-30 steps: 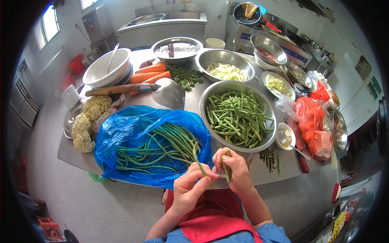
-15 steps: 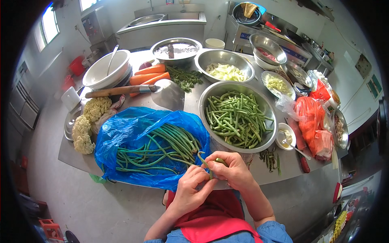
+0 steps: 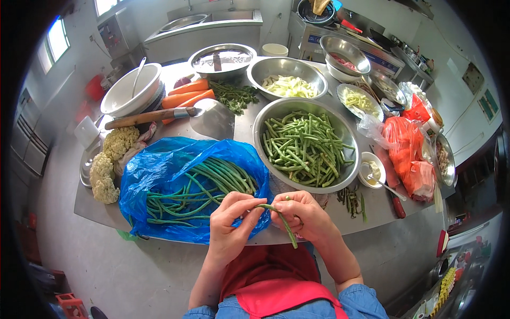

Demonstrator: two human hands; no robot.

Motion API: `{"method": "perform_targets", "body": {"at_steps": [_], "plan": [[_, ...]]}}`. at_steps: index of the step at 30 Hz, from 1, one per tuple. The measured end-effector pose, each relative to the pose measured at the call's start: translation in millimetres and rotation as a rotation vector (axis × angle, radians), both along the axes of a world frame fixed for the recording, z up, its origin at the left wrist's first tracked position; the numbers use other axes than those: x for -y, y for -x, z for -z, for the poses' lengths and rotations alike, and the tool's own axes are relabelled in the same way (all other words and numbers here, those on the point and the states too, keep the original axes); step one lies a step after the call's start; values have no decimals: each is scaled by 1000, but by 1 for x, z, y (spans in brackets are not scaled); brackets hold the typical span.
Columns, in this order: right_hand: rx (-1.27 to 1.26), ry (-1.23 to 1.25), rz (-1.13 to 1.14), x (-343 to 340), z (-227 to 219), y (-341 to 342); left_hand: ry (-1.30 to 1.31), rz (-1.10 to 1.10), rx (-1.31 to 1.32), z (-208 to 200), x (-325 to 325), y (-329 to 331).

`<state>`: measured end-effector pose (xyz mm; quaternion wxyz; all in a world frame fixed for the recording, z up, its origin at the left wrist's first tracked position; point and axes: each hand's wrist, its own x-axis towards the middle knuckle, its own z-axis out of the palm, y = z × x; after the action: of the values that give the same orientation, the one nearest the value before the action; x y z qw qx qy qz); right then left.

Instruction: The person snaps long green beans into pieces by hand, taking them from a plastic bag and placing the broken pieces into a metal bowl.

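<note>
My left hand [image 3: 232, 224] pinches one end of a green long bean [image 3: 287, 227] between thumb and fingers. My right hand [image 3: 309, 217] is closed on the same bean beside it, and a short bean tip pokes out above its fingers. The bean's free end hangs down between the hands. Just beyond my left hand, a blue plastic bag [image 3: 139, 183] lies open with whole long beans [image 3: 226, 176] inside. Past my right hand stands a wide steel bowl [image 3: 258, 127] filled with short bean pieces [image 3: 307, 146].
Discarded bean ends [image 3: 350, 204] lie right of the steel bowl, near a small white bowl [image 3: 372, 169] and a red-handled knife [image 3: 397, 204]. Cauliflower [image 3: 103, 178], carrots [image 3: 186, 95] and a cleaver [image 3: 151, 117] are at left. A red plastic bag [image 3: 404, 146] sits at right.
Both hands have drawn slightly apart and the left has turned more upright. The bean now shows stretched between them, its end pointing downward. The head view has shifted a little.
</note>
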<state>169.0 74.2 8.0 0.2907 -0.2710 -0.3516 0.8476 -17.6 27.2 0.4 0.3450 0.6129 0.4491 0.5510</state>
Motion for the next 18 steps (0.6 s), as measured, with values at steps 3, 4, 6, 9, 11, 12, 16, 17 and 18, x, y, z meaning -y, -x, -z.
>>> {"method": "perform_targets", "body": {"at_steps": [3,4,6,9,11,12,16,17,18], "plan": [[32,-51,-4,-1,4,0,-45,-85,-82,3,2,0],[33,-53,-4,0,4,0,-81,-104,-123,5,3,0],[132,-165,-6,0,4,1,-115,-123,-165,6,1,-1],[421,-572,46,6,-7,10,-313,-179,-397,0,-1,-2],[536,-899,131,7,1,13,-408,-213,-588,-5,0,-5],[645,-1232,216,8,4,14,-410,-211,-586,-7,0,-5],[892,-1517,306,17,6,22,-461,-220,-699,-13,3,-8],[815,-1516,359,16,7,19,-495,-234,-696,-14,3,-9],[818,-1520,360,19,5,18,-499,-235,-693,-14,5,-12]]}}
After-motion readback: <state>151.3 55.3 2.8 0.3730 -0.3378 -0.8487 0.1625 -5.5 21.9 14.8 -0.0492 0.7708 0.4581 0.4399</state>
